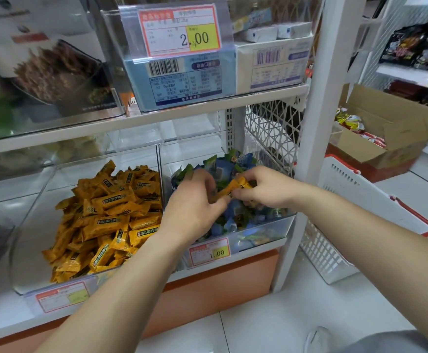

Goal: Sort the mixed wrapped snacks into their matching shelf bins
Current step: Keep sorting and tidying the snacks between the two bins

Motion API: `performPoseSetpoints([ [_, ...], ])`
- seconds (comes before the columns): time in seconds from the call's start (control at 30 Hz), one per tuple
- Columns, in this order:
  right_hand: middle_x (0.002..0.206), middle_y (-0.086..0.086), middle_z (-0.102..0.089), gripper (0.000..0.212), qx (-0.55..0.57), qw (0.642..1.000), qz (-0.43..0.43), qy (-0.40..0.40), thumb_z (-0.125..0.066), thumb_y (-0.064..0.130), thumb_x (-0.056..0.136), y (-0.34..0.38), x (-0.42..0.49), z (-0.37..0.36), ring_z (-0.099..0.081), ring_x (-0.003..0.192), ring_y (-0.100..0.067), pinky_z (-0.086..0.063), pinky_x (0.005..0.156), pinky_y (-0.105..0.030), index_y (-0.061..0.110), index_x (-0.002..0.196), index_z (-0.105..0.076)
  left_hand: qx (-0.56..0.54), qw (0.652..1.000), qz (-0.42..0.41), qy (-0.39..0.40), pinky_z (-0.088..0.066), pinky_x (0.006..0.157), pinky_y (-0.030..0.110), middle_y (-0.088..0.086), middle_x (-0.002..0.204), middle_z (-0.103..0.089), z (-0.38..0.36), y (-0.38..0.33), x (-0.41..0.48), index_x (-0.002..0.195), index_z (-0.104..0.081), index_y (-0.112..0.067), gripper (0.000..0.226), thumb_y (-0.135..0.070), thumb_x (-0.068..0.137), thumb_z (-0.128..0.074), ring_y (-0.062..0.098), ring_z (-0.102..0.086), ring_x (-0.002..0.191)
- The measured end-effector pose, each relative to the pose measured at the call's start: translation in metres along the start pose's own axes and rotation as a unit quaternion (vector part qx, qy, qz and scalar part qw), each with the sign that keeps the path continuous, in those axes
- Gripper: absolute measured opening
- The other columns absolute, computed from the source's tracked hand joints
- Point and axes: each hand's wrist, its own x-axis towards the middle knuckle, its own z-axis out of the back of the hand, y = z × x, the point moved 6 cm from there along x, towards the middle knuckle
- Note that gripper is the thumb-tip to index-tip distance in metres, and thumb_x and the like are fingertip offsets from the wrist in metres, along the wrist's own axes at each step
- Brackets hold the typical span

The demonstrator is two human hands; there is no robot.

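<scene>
Two clear bins stand side by side on the low shelf. The left bin (29, 250) holds a heap of orange wrapped snacks (108, 220). The right bin (271, 230) holds blue and green wrapped snacks (230, 164). Both hands are inside the right bin, above the blue and green pile. My left hand (195, 205) and my right hand (266, 187) meet on an orange snack (233, 188), pinched between their fingertips. The snacks beneath the hands are hidden.
Yellow and red price tags (209, 252) hang on the bin fronts. Boxed goods in clear bins fill the shelf above (182, 72). A white shelf post (309, 149) stands right of the bins, then a white basket with red handles (348, 215) and an open cardboard box (386, 138).
</scene>
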Motion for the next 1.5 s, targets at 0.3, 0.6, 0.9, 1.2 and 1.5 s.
performPoseSetpoints([
  [0.3,0.099,-0.021,-0.069,0.019,0.398,0.914,-0.035,0.063,-0.052,-0.001,0.097,0.025,-0.002,-0.019,-0.072,0.092,-0.030,-0.059,0.077,-0.038,-0.001,0.107,-0.067,-0.238,0.967,0.084,-0.040,-0.060,0.075,0.039,-0.007,0.087,-0.074,0.014,0.006,-0.002,0.102,-0.063,-0.036,0.009,-0.041,0.094,-0.062,0.007,-0.071,0.077],
  [0.6,0.093,-0.011,-0.077,0.046,0.375,0.923,0.018,-0.082,-0.076,-0.007,0.079,0.042,0.002,-0.019,-0.075,0.082,-0.024,-0.062,0.074,-0.032,-0.002,0.123,-0.062,-0.483,0.857,0.177,-0.023,-0.061,0.062,0.032,0.002,0.092,-0.075,0.025,-0.002,-0.010,0.109,-0.064,-0.025,0.013,-0.031,0.098,-0.061,0.024,-0.074,0.076],
  [0.9,0.085,-0.006,-0.076,0.011,0.040,0.994,0.001,-0.099,-0.068,0.028,0.093,0.026,0.007,-0.008,-0.067,0.073,-0.012,-0.051,0.066,-0.024,0.020,0.093,-0.076,0.046,0.990,0.079,-0.111,-0.048,0.072,0.023,-0.004,0.108,-0.069,0.091,0.066,-0.011,0.130,-0.060,-0.028,0.039,-0.041,0.093,-0.065,0.017,-0.064,0.100],
  [1.2,0.120,0.006,-0.070,0.031,-0.292,0.946,-0.034,0.139,-0.055,0.014,0.096,-0.012,0.007,-0.029,-0.064,0.105,-0.013,-0.052,0.094,-0.033,0.022,0.121,-0.072,0.204,0.972,0.065,-0.100,-0.043,0.099,0.043,0.007,0.137,-0.057,0.092,0.059,-0.004,0.137,-0.055,-0.020,0.048,-0.045,0.096,-0.054,0.033,-0.048,0.126],
  [1.5,0.095,0.010,-0.068,0.022,-0.281,0.950,-0.020,0.133,-0.060,0.014,0.092,-0.026,0.021,-0.040,-0.064,0.091,-0.018,-0.045,0.069,-0.026,0.035,0.095,-0.063,0.065,0.986,-0.085,0.126,-0.051,0.087,0.036,-0.002,0.109,-0.066,-0.009,-0.017,-0.028,0.118,-0.066,-0.021,0.025,-0.028,0.097,-0.054,0.017,-0.060,0.101],
])
